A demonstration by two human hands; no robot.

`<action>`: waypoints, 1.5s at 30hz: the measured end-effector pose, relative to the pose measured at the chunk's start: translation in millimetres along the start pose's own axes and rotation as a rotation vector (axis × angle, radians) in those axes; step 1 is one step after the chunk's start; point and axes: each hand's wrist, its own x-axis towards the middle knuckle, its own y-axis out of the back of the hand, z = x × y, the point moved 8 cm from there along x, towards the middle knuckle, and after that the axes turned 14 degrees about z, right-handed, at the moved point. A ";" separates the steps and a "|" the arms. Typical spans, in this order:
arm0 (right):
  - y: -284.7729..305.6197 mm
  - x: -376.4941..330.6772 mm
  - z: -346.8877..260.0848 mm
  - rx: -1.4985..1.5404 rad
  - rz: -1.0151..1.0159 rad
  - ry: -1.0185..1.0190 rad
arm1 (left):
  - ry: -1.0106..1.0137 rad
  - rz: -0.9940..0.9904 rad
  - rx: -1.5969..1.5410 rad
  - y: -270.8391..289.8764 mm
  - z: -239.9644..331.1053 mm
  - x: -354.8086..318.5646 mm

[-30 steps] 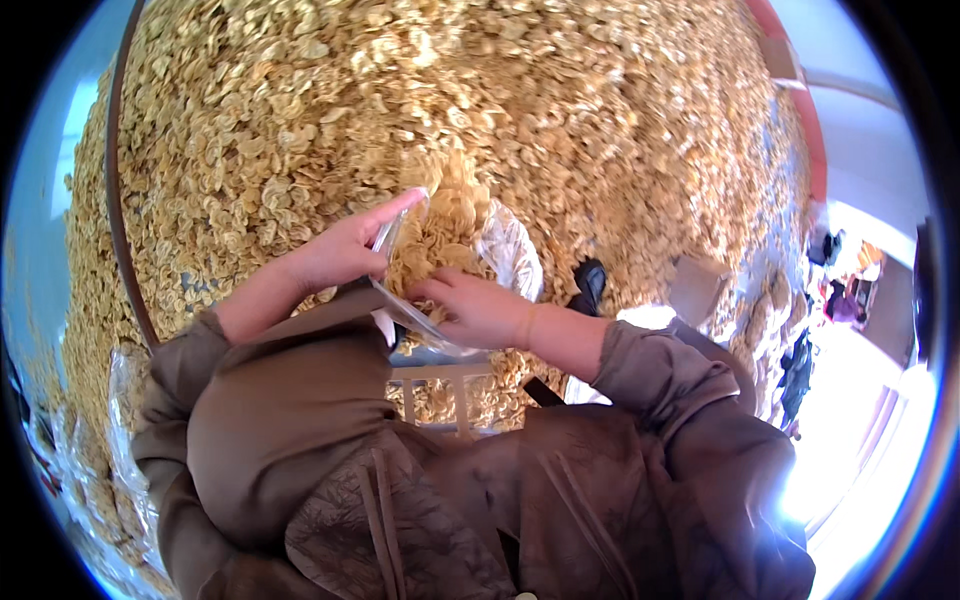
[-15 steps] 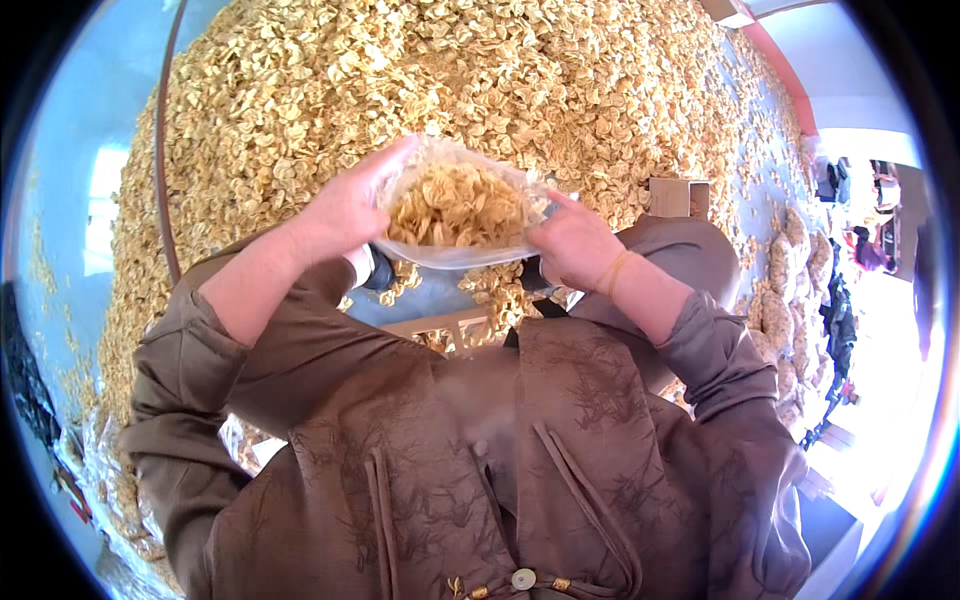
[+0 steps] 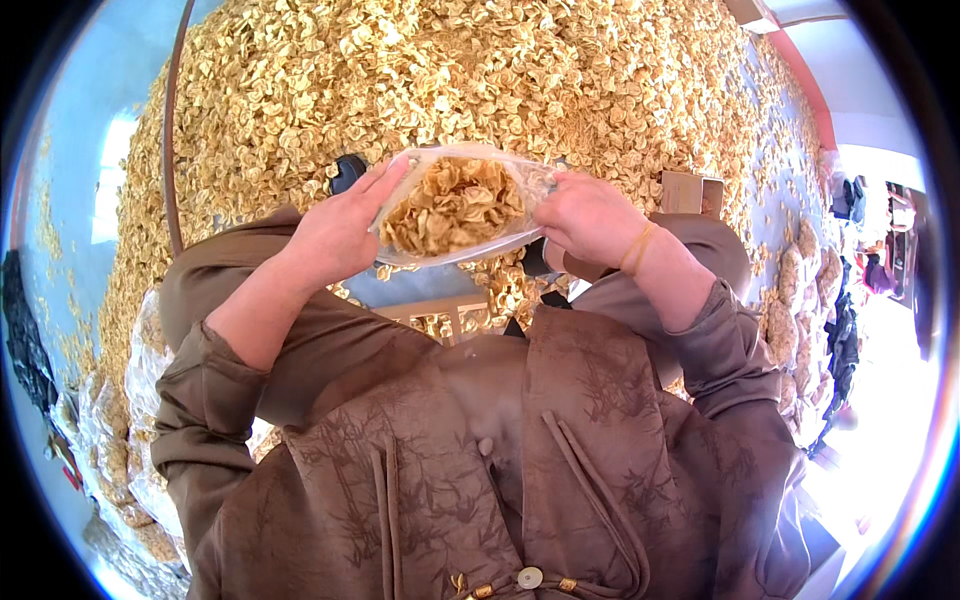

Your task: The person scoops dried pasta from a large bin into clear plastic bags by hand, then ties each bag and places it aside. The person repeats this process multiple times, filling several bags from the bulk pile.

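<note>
Between my hands is a clear plastic bag point(image 3: 462, 151), its mouth stretched wide, with dried yellow-brown slices point(image 3: 455, 208) heaped inside. My left hand point(image 3: 338, 222) is closed on the bag's left edge, thumb and fingers along the plastic. On the opposite edge, my right hand point(image 3: 592, 218) pinches the rim, its fingertips partly hidden by the film. The bag is held up above my lap, in front of a large pile of the same dried slices point(image 3: 440, 80).
A small cardboard box point(image 3: 690, 193) stands by my right knee. Below the bag lies a wooden frame point(image 3: 440, 312) among slices. Filled clear bags are stacked at the right point(image 3: 795, 300) and lower left point(image 3: 110, 450). A dark shoe point(image 3: 347, 172) shows beyond my left hand.
The bag has tilted, and its contents show more fully. My left hand has shifted slightly lower on its edge. A dark shoe now shows beyond that hand.
</note>
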 end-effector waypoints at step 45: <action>19.0 44.8 43.1 0.088 0.219 -0.081 | 0.099 0.288 -0.068 14.2 -47.9 5.4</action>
